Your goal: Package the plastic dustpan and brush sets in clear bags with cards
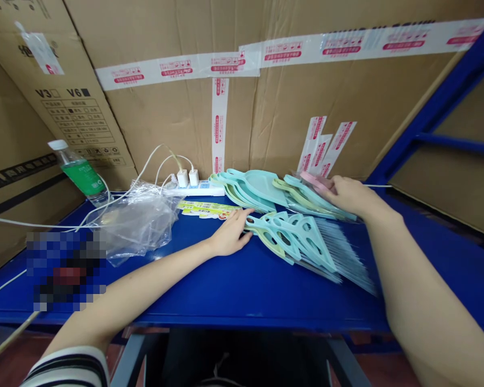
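My left hand is at the handle ends of a fanned stack of pale blue and green hand brushes, thumb on the near side and fingers on the far side. The brushes lie flat with their grey-blue bristles pointing right. My right hand is closed over a pink piece in clear plastic, on the right end of the dustpan pile; its fingertips are partly hidden. Pale blue and green dustpans lie overlapped behind the brushes. Yellow printed label strips lie just beyond my left hand.
Clear plastic bags lie on the blue table at left. A power strip with white plugs stands at the back, its cables running left. A green-labelled bottle leans by the cardboard wall. A pixelated dark object lies front left.
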`<state>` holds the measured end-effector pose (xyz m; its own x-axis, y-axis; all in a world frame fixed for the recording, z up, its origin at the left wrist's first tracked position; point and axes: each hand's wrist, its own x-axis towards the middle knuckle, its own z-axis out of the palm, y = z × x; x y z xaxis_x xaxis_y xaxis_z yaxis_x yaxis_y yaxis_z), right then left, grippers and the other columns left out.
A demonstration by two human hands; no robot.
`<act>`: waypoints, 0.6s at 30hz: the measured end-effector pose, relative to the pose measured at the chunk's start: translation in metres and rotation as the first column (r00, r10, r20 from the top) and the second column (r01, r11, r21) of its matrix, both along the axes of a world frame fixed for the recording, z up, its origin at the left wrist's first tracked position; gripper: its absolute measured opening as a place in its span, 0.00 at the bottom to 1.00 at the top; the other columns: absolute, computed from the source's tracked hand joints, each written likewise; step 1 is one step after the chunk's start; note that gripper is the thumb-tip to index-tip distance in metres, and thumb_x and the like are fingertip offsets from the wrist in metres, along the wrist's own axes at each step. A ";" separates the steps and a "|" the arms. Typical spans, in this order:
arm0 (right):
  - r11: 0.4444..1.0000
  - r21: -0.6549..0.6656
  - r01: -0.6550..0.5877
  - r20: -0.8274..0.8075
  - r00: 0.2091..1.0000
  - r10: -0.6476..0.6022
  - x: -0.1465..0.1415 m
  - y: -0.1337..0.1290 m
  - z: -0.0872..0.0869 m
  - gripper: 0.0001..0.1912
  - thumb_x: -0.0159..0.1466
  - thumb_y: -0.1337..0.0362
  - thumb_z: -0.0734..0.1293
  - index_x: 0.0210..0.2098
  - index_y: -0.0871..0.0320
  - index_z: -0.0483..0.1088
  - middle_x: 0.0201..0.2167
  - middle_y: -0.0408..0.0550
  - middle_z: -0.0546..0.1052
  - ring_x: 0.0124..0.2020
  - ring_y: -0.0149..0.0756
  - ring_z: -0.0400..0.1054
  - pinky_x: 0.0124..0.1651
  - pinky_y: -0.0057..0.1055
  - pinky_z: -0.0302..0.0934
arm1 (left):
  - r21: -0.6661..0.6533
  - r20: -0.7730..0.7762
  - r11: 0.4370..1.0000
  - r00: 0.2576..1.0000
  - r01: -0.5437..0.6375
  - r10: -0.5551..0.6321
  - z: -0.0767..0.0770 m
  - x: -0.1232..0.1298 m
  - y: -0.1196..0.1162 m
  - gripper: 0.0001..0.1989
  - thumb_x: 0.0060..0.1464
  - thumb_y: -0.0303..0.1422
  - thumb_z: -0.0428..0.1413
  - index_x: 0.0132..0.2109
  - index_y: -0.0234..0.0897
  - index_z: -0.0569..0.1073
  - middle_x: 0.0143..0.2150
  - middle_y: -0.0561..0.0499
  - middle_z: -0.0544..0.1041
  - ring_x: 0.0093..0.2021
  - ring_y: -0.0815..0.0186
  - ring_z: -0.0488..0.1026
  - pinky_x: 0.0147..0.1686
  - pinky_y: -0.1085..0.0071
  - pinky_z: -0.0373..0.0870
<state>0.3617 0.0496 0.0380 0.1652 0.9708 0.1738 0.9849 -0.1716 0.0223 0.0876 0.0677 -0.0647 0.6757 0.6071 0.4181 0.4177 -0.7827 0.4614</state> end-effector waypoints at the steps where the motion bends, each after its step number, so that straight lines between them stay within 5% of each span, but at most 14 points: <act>1: 1.000 -0.001 0.003 -0.004 1.000 -0.003 0.001 0.001 -0.002 0.17 0.70 0.61 0.58 0.46 0.69 0.71 0.40 0.70 0.79 0.42 0.52 0.75 0.34 0.34 0.61 | -0.002 -0.005 1.000 1.000 -0.001 0.001 0.001 0.000 0.000 0.26 0.58 0.30 0.53 0.63 0.36 0.59 0.58 0.37 0.69 0.60 0.50 0.65 0.60 0.46 0.63; 6: 0.998 0.021 -0.053 -0.024 0.998 0.054 0.003 -0.005 -0.002 0.16 0.67 0.68 0.56 0.48 0.63 0.71 0.42 0.67 0.79 0.43 0.50 0.75 0.35 0.35 0.59 | -0.013 -0.021 1.000 1.000 0.001 -0.001 0.003 0.000 -0.002 0.26 0.57 0.29 0.52 0.62 0.35 0.59 0.59 0.36 0.69 0.60 0.49 0.65 0.60 0.46 0.63; 13: 0.981 0.180 -0.074 0.014 0.997 0.073 -0.016 -0.019 0.013 0.16 0.68 0.64 0.54 0.45 0.63 0.70 0.45 0.70 0.77 0.43 0.55 0.72 0.36 0.39 0.59 | -0.100 0.091 0.995 0.996 0.028 -0.018 0.009 -0.002 -0.002 0.31 0.44 0.23 0.51 0.59 0.33 0.62 0.56 0.37 0.71 0.58 0.50 0.65 0.60 0.46 0.62; 16: 0.938 0.261 -0.230 0.059 0.973 0.223 -0.038 -0.027 0.015 0.16 0.68 0.66 0.53 0.43 0.61 0.70 0.44 0.66 0.77 0.44 0.53 0.72 0.37 0.38 0.60 | -0.150 0.244 0.988 0.967 -0.041 0.077 0.027 -0.007 0.001 0.27 0.47 0.25 0.49 0.56 0.33 0.64 0.54 0.39 0.72 0.56 0.53 0.67 0.58 0.50 0.64; 18: 0.883 0.273 -0.381 0.105 0.925 0.366 -0.057 -0.033 0.009 0.14 0.68 0.67 0.54 0.40 0.60 0.71 0.40 0.62 0.78 0.42 0.51 0.72 0.37 0.38 0.61 | -0.288 0.432 0.954 0.878 -0.081 0.205 0.044 -0.013 -0.001 0.20 0.54 0.30 0.48 0.54 0.33 0.65 0.52 0.40 0.74 0.52 0.56 0.70 0.53 0.54 0.68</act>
<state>0.3043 0.0171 0.0470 -0.2154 0.8673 0.4488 0.9763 0.2021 0.0780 0.0742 0.0669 -0.0211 0.3471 0.8089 0.4746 0.2132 -0.5609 0.8000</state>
